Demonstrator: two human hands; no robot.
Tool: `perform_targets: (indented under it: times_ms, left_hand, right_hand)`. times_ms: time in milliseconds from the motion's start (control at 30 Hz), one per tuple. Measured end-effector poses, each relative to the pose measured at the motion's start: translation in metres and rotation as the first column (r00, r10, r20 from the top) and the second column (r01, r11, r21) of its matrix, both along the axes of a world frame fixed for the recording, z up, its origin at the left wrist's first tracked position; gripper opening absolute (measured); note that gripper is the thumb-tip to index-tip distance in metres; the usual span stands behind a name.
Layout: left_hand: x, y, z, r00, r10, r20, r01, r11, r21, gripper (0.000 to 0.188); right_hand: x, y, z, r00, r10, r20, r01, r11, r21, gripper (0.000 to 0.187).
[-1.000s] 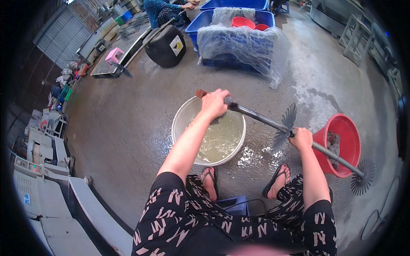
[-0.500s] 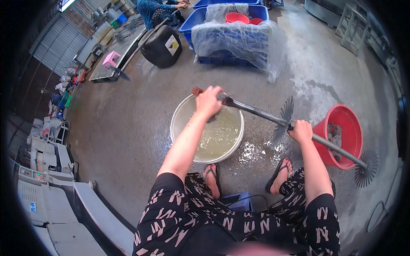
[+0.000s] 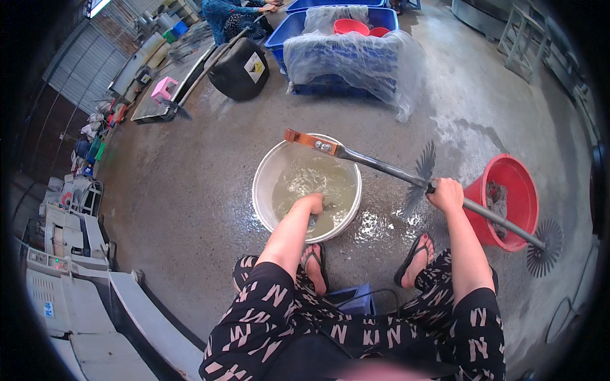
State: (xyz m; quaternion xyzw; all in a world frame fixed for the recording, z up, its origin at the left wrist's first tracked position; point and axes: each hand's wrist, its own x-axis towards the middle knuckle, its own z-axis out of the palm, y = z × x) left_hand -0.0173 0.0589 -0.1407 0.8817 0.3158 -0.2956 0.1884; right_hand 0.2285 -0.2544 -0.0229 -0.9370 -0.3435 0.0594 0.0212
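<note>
My left hand (image 3: 311, 205) reaches into a round pale tub (image 3: 264, 213) of cloudy greenish water. Its fingers are curled and partly under the surface, around something dark and soft-looking that I cannot make out. My right hand (image 3: 448, 193) is closed around a long grey metal shaft (image 3: 384, 167). A flat reddish-brown end piece (image 3: 305, 139) with bolts spans the tub's far rim. Two toothed, fan-like discs sit on the shaft: the upper disc (image 3: 425, 162) beside my right hand, the lower disc (image 3: 545, 247) beyond the red bucket (image 3: 527, 184).
A blue crate (image 3: 318, 86) draped with pale netting stands ahead. To its left are a black jerrycan (image 3: 238, 70) and another disc-bearing shaft (image 3: 203, 76). Someone in a blue patterned sleeve (image 3: 222, 18) works at the far left. Grey machinery (image 3: 76, 298) stands at left; the floor is wet.
My left hand has left the upper end of the shaft and moved down toward me into the tub's water. The shaft and my right hand have stayed nearly still.
</note>
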Motion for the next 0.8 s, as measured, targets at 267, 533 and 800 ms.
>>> perform_targets:
  times_ms: [267, 533, 800]
  left_hand:
    - [0.014, 0.012, 0.103, 0.451, 0.247, 0.858, -0.407, 0.912, -0.049, 0.037]
    - [0.045, -0.051, 0.094, 0.577, -0.158, 0.801, -0.164, 0.939, 0.303, 0.032]
    - [0.01, -0.007, 0.017, 0.849, 0.333, 0.41, -0.477, 0.817, 0.324, 0.041]
  right_hand:
    - [0.001, -0.002, -0.001, 1.0, -0.014, 0.012, 0.014, 1.0, -0.01, 0.029]
    - [0.006, -0.003, -0.006, 1.0, -0.011, 0.019, 0.011, 1.0, 0.015, 0.031]
    - [0.005, -0.001, 0.0, 1.0, -0.025, -0.016, 0.025, 0.999, 0.022, 0.031]
